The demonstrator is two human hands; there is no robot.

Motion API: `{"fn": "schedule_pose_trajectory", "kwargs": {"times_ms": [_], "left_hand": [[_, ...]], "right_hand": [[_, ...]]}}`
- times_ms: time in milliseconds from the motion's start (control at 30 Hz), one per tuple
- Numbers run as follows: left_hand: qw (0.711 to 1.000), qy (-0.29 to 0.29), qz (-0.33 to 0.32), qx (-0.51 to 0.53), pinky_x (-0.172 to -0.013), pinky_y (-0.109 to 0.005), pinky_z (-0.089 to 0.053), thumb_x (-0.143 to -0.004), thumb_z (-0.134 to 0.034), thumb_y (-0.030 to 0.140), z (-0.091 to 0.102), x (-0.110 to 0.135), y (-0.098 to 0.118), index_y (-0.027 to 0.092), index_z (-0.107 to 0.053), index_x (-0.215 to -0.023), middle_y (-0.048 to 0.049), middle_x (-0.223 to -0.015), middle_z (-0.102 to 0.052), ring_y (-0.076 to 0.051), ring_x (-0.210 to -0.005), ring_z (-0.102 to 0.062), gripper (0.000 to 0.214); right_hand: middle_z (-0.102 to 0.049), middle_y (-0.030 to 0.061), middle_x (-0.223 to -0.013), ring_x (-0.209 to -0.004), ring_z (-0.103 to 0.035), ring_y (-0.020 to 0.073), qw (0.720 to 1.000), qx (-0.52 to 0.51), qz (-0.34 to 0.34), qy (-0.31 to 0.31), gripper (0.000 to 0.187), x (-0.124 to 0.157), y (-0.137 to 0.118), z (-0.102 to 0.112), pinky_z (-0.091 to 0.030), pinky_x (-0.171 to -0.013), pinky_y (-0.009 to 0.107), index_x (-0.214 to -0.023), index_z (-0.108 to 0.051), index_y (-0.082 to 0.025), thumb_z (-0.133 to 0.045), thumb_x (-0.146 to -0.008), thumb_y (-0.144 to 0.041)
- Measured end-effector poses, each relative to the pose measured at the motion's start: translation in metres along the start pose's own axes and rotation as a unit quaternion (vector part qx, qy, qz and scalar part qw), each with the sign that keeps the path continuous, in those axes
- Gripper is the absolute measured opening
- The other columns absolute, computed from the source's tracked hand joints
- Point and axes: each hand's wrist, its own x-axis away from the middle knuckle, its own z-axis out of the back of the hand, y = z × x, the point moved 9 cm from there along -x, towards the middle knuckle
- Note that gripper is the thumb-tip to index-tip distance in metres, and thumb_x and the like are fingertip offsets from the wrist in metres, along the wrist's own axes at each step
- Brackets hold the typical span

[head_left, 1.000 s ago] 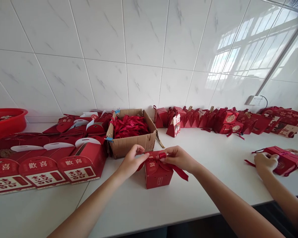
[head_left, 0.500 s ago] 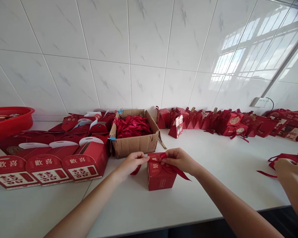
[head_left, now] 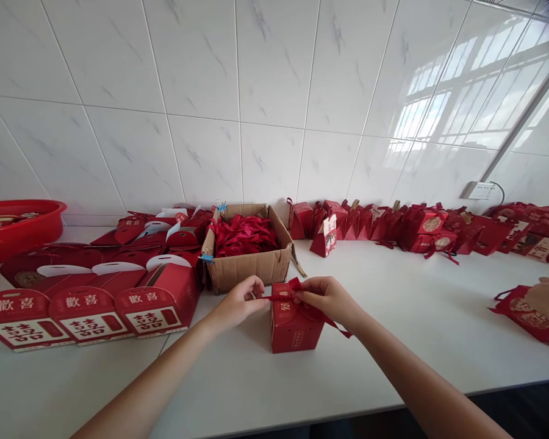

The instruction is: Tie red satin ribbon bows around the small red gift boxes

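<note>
A small red gift box with gold characters stands on the white table in front of me. Red ribbon runs across its top, with a loop near the middle and a loose tail hanging to the right. My left hand, left of the box, pinches one end of the ribbon and holds it out taut. At the top of the box, my right hand has thumb and fingers closed on the ribbon by the loop; its fingers partly hide the knot.
Behind the box stands a cardboard carton of red ribbons. Red boxes crowd the left, near a red basin. More boxes line the wall. At the right edge, another person's hand touches a red box.
My left hand has drawn slightly left, away from the box, stretching the ribbon. My right hand stays at the loop. The other person's hand has shifted right, and more of their box shows.
</note>
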Motion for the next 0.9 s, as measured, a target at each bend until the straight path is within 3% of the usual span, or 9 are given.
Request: {"fn": "schedule_pose_trajectory", "kwargs": {"times_ms": [100,267,600,800,900], "left_hand": [[0.997,0.010,-0.055,-0.049,-0.058,-0.023,-0.034,-0.069,-0.064,0.034,0.003,0.010,0.011,0.019,-0.050,-0.073,0.0037,-0.069,-0.050,-0.012,-0.064,-0.044,0.021],[0.986,0.016,-0.123,-0.112,-0.066,-0.026,-0.040,-0.072,-0.065,0.033,0.004,0.018,0.029,0.019,-0.056,-0.074,0.0004,-0.080,-0.056,-0.015,-0.073,-0.050,0.016],[0.933,0.024,-0.284,-0.221,-0.076,-0.029,-0.049,-0.082,-0.057,0.024,0.011,0.030,0.083,0.022,-0.068,-0.080,-0.0037,-0.087,-0.069,-0.018,-0.083,-0.062,0.011],[0.963,-0.021,-0.217,-0.161,-0.078,-0.027,-0.049,-0.090,-0.047,0.027,0.000,0.019,0.087,0.022,-0.065,-0.092,-0.0029,-0.096,-0.070,-0.018,-0.090,-0.063,0.019],[0.955,-0.011,-0.243,-0.172,-0.075,-0.025,-0.048,-0.091,-0.046,0.026,-0.007,0.019,0.092,0.021,-0.063,-0.092,-0.0016,-0.089,-0.069,-0.016,-0.085,-0.063,0.018]], "right_hand": [[-0.070,0.0041,-0.078,-0.069,-0.061,0.0153,1.000,-0.005,0.005,-0.007,0.022,0.001,-0.003,0.000,-0.046,-0.063,0.028,-0.076,-0.071,-0.016,-0.062,-0.078,-0.037],[-0.071,0.0048,-0.082,-0.075,-0.065,0.0181,1.000,-0.012,0.004,-0.004,0.025,0.001,-0.002,0.001,-0.050,-0.069,0.031,-0.085,-0.071,-0.017,-0.069,-0.072,-0.038],[-0.072,0.0061,-0.083,-0.080,-0.066,0.0198,1.000,-0.006,0.017,0.015,0.025,0.001,-0.004,0.001,-0.050,-0.073,0.032,-0.085,-0.069,-0.017,-0.065,-0.076,-0.039],[-0.072,0.0067,-0.081,-0.077,-0.067,0.0192,1.000,0.005,0.023,0.006,0.026,0.001,-0.009,-0.001,-0.051,-0.071,0.032,-0.082,-0.065,-0.016,-0.062,-0.077,-0.041],[-0.072,0.0072,-0.080,-0.074,-0.066,0.0183,0.999,0.018,0.027,0.017,0.024,0.000,-0.010,0.000,-0.050,-0.069,0.031,-0.079,-0.064,-0.016,-0.058,-0.080,-0.039]]}}
